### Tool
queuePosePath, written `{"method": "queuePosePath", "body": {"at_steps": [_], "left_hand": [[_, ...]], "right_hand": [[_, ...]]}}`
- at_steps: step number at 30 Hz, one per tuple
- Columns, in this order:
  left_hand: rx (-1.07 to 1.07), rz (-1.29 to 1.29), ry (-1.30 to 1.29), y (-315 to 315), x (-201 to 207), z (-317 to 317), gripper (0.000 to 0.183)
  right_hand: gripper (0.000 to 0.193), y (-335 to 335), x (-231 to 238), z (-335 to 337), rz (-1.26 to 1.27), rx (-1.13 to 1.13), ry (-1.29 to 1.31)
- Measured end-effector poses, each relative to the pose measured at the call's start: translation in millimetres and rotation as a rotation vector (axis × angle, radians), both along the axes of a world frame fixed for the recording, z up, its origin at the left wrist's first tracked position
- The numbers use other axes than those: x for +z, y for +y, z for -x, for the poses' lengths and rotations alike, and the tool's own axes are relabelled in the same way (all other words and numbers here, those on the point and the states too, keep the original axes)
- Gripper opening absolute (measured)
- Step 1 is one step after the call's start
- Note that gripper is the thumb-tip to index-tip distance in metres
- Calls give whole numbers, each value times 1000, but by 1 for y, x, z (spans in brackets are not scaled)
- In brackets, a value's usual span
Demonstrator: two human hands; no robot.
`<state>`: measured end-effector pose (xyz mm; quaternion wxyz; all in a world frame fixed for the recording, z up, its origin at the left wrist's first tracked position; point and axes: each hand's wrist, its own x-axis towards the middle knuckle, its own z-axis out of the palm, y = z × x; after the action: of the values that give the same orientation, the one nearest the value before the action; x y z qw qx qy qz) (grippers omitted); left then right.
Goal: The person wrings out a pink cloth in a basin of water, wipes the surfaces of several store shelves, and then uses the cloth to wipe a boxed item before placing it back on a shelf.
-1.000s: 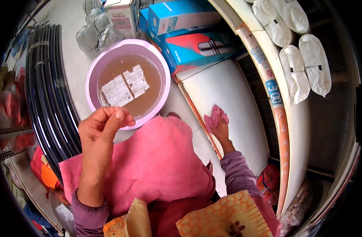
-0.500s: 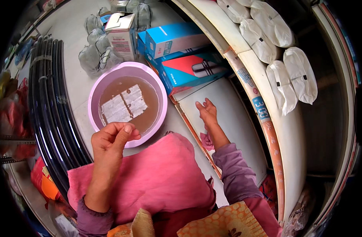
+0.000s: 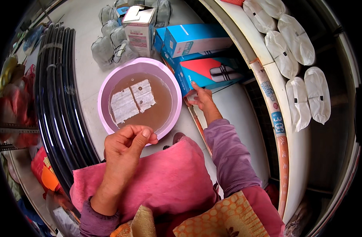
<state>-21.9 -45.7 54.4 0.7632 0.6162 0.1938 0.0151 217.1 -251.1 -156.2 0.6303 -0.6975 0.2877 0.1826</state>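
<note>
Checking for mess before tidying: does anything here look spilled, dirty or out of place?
The pink basin on the floor holds murky brown water with two pale ridged sheets lying in it. The carton behind it stands with its top flaps open. Nothing looks spilled.

The pink cloth (image 3: 165,181) covers the person's lap and whatever lies under it, and the left hand (image 3: 123,144) hides the near rim of the pink basin (image 3: 171,85), with its curled fingers (image 3: 143,136) hiding whether they pinch anything. The right hand (image 3: 202,98) rests with its fingertips at the lower edge of the blue box (image 3: 206,73), so its palm cannot be seen. The murky brown water (image 3: 161,106) hides the basin's bottom, and the black hoses (image 3: 54,98) run out of sight at the dark rim.
</note>
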Motion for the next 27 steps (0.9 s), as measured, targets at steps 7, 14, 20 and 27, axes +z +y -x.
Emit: {"method": "queuePosePath", "body": {"at_steps": [7, 14, 20, 27], "left_hand": [[15, -1, 11, 3, -1, 2, 17], [33, -5, 6, 6, 3, 6, 16], [18, -27, -12, 6, 9, 10, 19], [9, -12, -19, 8, 5, 10, 17]], "right_hand": [[61, -17, -18, -11, -129, 76, -64], [46, -40, -1, 10, -189, 89, -68], [107, -78, -1, 14, 35, 15, -65], [124, -22, 52, -20, 301, -78, -11]]}}
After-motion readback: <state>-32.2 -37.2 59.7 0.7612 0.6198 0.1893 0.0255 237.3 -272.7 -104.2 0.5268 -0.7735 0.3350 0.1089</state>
